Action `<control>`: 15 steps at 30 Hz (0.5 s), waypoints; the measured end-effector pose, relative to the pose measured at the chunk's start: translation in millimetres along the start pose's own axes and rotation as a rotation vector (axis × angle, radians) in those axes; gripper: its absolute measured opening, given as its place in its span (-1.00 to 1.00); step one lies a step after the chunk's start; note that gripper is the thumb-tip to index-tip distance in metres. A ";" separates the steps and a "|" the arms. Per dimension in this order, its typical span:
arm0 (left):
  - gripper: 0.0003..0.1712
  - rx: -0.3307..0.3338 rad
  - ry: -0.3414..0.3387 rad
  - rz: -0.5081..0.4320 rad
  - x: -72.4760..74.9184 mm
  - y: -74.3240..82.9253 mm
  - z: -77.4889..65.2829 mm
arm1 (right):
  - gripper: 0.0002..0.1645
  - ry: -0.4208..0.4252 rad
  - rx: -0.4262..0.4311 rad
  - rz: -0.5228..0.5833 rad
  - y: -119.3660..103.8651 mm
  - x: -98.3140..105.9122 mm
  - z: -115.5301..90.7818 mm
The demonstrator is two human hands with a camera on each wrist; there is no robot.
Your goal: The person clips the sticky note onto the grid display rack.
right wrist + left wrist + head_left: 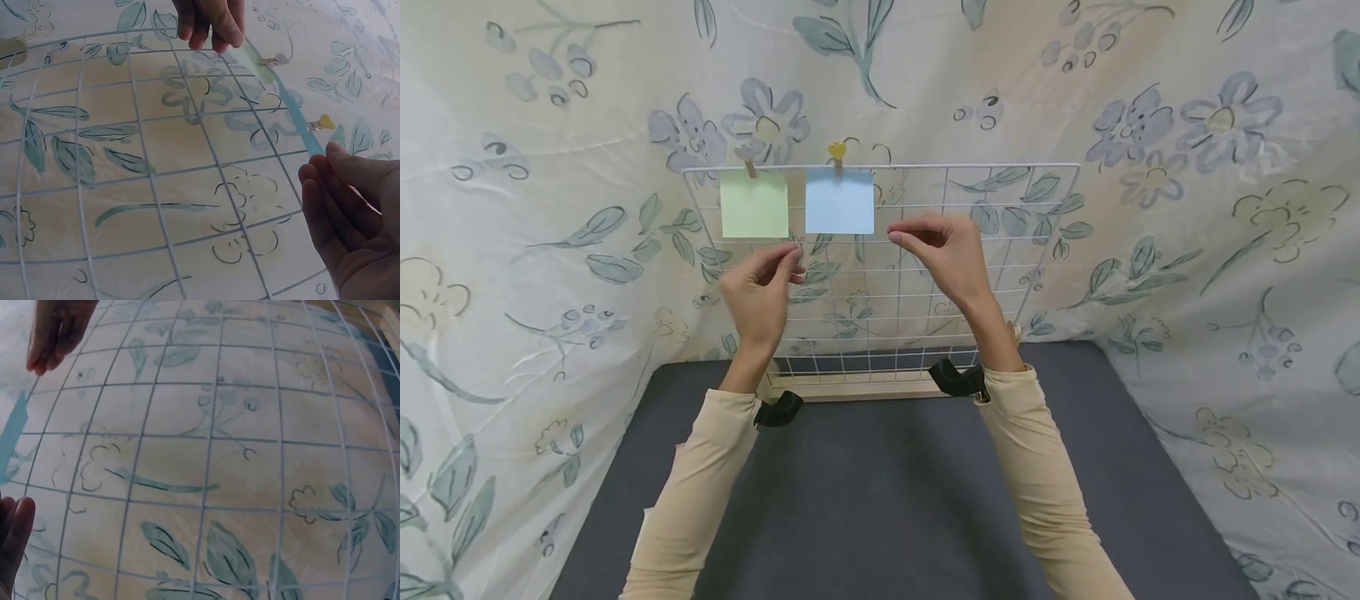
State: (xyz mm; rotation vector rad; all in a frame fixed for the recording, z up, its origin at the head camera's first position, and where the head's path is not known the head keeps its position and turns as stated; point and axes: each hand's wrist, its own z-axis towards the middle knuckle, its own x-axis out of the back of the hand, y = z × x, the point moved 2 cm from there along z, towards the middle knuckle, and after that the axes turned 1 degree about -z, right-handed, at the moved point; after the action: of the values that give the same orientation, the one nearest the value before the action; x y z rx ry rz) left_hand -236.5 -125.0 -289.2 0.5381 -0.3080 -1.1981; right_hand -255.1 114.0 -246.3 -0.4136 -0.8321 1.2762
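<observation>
A pale green paper square (755,205) and a light blue paper square (839,202) hang side by side on a white wire grid (900,296). A clothespin with a whitish top (750,162) clips the green one; a clothespin with a yellow heart (837,154) clips the blue. My left hand (758,296) is just below the papers, fingers bent and thumb near the index finger. Just right of the blue paper's lower corner is my right hand (947,254), its thumb and fingertips close together. Neither hand shows anything held; in the right wrist view, the right fingertips (317,164) overlap the blue edge.
The grid stands upright in a light wooden base (865,387) at the back of a dark tabletop (865,492). Floral cloth (1225,275) surrounds it behind and at the sides. Small pinkish and cream edges peek out beside my left sleeve (700,483).
</observation>
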 end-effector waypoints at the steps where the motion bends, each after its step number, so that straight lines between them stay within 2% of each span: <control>1: -0.87 0.002 0.000 0.002 1.7 -1.7 -2.3 | -0.81 0.000 -0.004 0.001 1.7 0.3 -2.3; 9: -0.89 0.065 0.006 0.023 11.8 -14.1 -24.4 | -0.81 -0.029 -0.070 0.021 21.4 -0.1 -22.9; 15: -0.89 0.108 -0.041 0.084 10.8 -16.3 -38.0 | -0.80 -0.033 -0.133 0.012 38.9 2.3 -41.6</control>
State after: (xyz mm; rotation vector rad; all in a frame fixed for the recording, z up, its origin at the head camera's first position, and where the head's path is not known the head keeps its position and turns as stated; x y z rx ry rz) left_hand -226.8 -130.5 -330.5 0.5888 -0.4282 -1.1167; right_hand -250.2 133.7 -299.6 -0.5055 -0.9473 1.2454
